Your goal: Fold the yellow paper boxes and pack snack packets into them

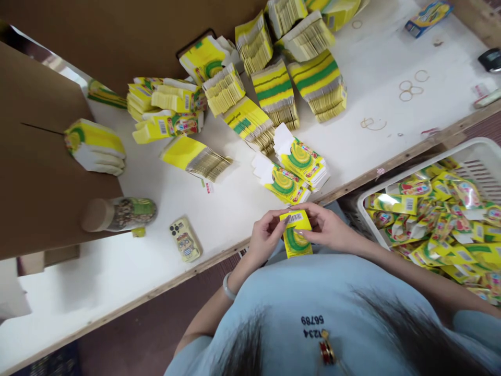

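Note:
A small yellow and green carton [296, 237] with a barcode on its upper end is held close to my body, below the table edge. My left hand [270, 232] grips its left side, the thumb lying over the front. On the other side my right hand [324, 227] holds it too, fingers along the top and right. Just beyond both hands, two short stacks of flat yellow cartons [285, 184] with white flaps lie on the white table [230, 209].
Bundles of flattened cartons [274, 91] spread over the table's back. A phone [185, 240] and a jar [133, 213] lie at the left. Rubber bands [407, 90] and a blue box [428, 18] are at the right. A white basket [364, 206] of filled yellow cartons stands beside the table.

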A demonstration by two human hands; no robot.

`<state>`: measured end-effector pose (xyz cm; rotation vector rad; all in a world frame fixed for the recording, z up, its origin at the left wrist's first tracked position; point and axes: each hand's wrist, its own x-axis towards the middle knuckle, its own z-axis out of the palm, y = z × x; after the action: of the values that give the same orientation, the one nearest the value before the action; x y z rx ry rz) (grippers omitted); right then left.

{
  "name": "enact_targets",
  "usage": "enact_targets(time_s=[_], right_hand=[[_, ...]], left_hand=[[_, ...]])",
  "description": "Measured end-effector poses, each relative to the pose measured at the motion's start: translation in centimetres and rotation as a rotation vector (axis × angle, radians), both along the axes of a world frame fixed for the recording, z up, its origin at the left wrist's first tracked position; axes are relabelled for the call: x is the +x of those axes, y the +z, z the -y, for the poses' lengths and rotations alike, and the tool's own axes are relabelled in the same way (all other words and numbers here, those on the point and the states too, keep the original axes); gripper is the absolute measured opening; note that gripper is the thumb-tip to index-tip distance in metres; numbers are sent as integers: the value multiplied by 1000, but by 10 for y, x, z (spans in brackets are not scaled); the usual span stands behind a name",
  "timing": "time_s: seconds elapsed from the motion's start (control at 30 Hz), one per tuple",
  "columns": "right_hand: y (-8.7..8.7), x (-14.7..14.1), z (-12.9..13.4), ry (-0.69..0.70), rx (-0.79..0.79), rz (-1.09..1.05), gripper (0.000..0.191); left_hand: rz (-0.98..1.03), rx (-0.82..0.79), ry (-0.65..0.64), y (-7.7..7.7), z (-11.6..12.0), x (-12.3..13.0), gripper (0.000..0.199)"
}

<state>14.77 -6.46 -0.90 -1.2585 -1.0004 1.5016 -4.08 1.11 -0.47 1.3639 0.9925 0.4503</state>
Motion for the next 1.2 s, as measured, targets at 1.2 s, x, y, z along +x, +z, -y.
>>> enact_targets(time_s=[1.2], right_hand=[[-13,3,-82,-278,671,1083,40]], left_hand=[[-273,996,351,-13,-167,12,17]])
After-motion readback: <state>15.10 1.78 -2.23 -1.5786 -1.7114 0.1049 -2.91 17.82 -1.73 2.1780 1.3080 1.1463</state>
